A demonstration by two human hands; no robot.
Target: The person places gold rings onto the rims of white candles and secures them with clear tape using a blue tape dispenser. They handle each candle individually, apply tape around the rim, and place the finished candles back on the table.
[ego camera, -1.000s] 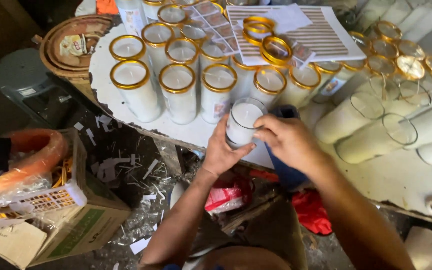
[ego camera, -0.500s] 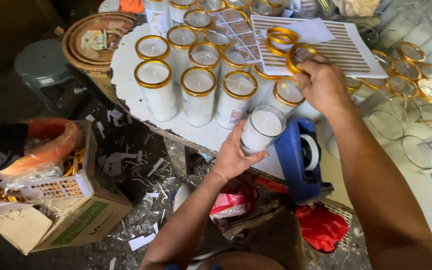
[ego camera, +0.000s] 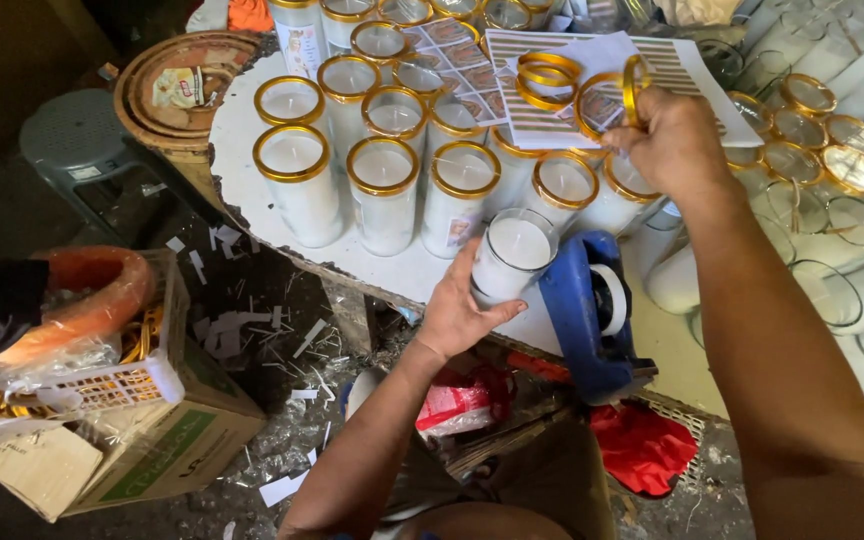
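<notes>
the left hand wraps its fingers around a glass candle jar filled with white wax and bare at the rim, standing at the near edge of the white table. just right of it sits a blue tape dispenser. the right hand is farther back, pinching a gold ring between thumb and fingers over a striped sheet, where more loose gold rings lie. left of the held jar, rows of wax-filled jars with gold rims stand close together. at far right, empty glass jars lie on their sides, some gold-rimmed. down at near left, a cardboard box holds a white plastic basket with gold pieces in it.
</notes>
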